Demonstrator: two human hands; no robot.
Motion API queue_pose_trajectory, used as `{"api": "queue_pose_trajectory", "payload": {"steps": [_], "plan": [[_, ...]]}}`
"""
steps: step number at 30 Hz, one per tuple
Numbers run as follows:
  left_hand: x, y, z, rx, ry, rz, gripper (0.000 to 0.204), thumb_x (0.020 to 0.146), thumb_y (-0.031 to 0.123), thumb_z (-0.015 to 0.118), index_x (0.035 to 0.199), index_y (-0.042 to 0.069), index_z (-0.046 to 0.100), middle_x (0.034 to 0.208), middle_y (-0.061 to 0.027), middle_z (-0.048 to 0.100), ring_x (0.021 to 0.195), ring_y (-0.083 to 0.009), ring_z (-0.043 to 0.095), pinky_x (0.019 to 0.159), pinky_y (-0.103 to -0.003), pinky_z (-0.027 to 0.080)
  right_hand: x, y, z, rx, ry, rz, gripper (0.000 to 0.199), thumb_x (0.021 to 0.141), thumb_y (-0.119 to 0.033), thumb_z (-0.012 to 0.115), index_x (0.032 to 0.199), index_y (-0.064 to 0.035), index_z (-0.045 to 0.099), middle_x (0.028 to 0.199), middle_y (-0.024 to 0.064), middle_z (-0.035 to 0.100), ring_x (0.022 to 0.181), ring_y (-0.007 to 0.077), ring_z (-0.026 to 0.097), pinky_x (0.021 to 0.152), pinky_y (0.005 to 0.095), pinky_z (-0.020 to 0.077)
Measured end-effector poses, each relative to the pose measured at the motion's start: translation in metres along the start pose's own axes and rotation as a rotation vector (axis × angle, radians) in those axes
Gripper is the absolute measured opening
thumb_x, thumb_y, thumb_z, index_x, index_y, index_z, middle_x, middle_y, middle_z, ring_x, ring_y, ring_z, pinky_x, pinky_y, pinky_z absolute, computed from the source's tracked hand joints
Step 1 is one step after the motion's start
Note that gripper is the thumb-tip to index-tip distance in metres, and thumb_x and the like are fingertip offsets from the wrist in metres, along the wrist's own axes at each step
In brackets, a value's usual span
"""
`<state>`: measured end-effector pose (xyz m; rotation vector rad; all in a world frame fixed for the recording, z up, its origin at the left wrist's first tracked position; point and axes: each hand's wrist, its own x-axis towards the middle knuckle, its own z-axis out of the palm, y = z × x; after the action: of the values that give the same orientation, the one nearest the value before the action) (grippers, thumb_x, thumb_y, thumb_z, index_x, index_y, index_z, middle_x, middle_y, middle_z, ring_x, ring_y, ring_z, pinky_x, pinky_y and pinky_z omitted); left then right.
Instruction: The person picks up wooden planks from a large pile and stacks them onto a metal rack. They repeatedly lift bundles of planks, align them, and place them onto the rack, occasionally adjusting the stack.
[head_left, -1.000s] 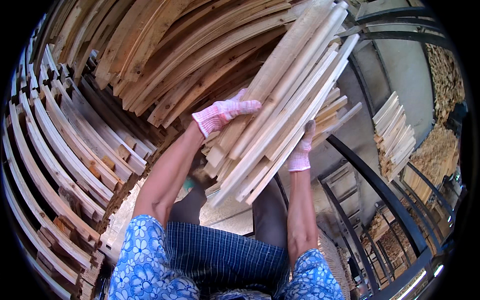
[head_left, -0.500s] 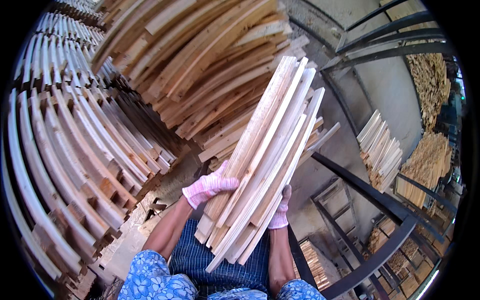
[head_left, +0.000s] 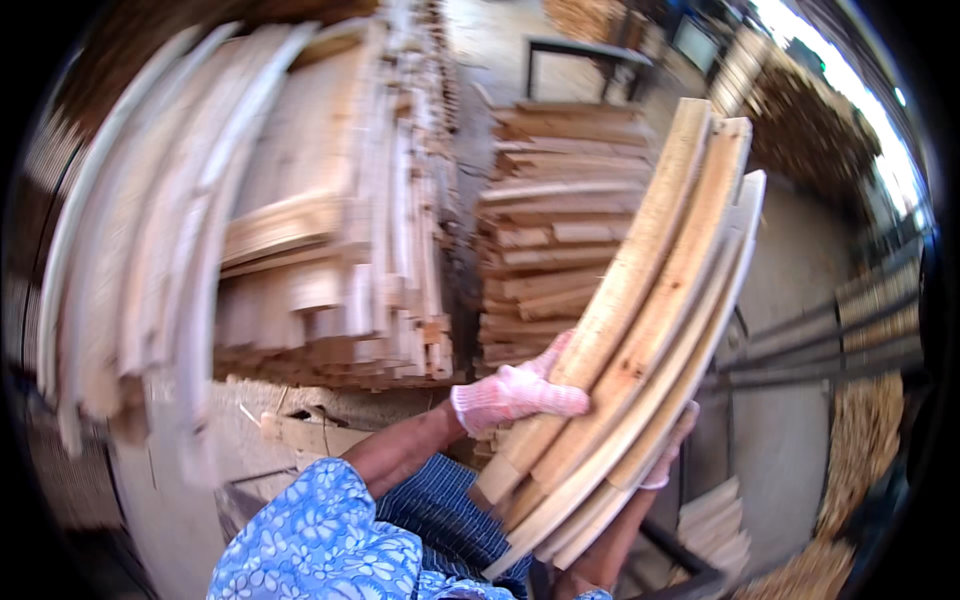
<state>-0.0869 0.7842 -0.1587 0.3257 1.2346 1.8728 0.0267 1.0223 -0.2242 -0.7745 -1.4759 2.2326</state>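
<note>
A bundle of long, pale wooden slats (head_left: 640,340) slants up and to the right in front of me. My left hand (head_left: 520,393), in a pink and white knit glove, is closed round the bundle's left side, its thumb lying over the top slats. On the lower right side my right hand (head_left: 672,446), gloved too, grips the slats; most of its fingers are hidden behind the wood. The slats lie lengthwise against each other, their lower ends uneven over my dark striped lap cloth (head_left: 432,510).
A tall stack of boards (head_left: 300,210) stands at the left, blurred. Beyond the bundle is a lower stack of planks (head_left: 560,215) laid crosswise. A dark metal stand (head_left: 585,47) is at the back. Dark rails (head_left: 820,355) and another slat pile (head_left: 715,525) are at the right.
My view has swung to the right, and the bundle has come along in both hands. The crosswise plank stack and the far metal stand now show beyond it.
</note>
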Motion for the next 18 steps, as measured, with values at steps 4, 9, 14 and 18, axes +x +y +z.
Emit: {"api": "queue_pose_trajectory", "payload": {"steps": [4, 9, 14, 18], "plan": [[-0.028, 0.059, 0.011, -0.132, 0.029, 0.2, 0.13, 0.082, 0.037, 0.087, 0.164, 0.006, -0.008, 0.166, -0.0116, 0.023, 0.15, -0.0193, 0.021, 0.123, -0.034, 0.021, 0.029, -0.076, 0.073, 0.071, -0.302, 0.061, 0.078, 0.104, -0.067, 0.031, 0.147, -0.004, 0.048, 0.138, 0.0124, 0.06, 0.116, 0.023, 0.061, 0.102, 0.0345, 0.0515], [-0.094, 0.127, 0.035, -0.124, 0.202, 0.474, 0.124, 0.085, 0.031, 0.085, 0.163, 0.006, -0.008, 0.162, -0.0122, 0.03, 0.147, -0.0211, 0.03, 0.12, -0.036, 0.027, 0.03, -0.125, 0.173, 0.034, -0.585, -0.097, 0.072, 0.104, -0.061, 0.035, 0.148, -0.005, 0.048, 0.141, 0.0148, 0.058, 0.121, 0.0251, 0.058, 0.105, 0.035, 0.0483], [-0.127, 0.162, 0.036, 0.032, 0.544, 0.688, 0.116, 0.084, 0.039, 0.084, 0.162, 0.004, 0.007, 0.148, -0.0151, 0.049, 0.137, -0.0248, 0.046, 0.117, -0.037, 0.035, 0.012, -0.151, 0.28, 0.038, -0.883, -0.163, 0.067, 0.104, -0.055, 0.039, 0.149, -0.0061, 0.047, 0.143, 0.0171, 0.056, 0.127, 0.0271, 0.055, 0.109, 0.0356, 0.0451], [-0.177, 0.223, 0.046, 0.389, 0.893, 0.584, 0.111, 0.085, 0.053, 0.078, 0.16, 0.0, 0.016, 0.139, -0.0198, 0.058, 0.126, -0.0297, 0.058, 0.112, -0.035, 0.043, 0.005, -0.153, 0.362, -0.005, -1.047, -0.211, 0.063, 0.104, -0.051, 0.042, 0.15, -0.0069, 0.046, 0.145, 0.019, 0.054, 0.132, 0.0288, 0.052, 0.111, 0.036, 0.0426]]}}
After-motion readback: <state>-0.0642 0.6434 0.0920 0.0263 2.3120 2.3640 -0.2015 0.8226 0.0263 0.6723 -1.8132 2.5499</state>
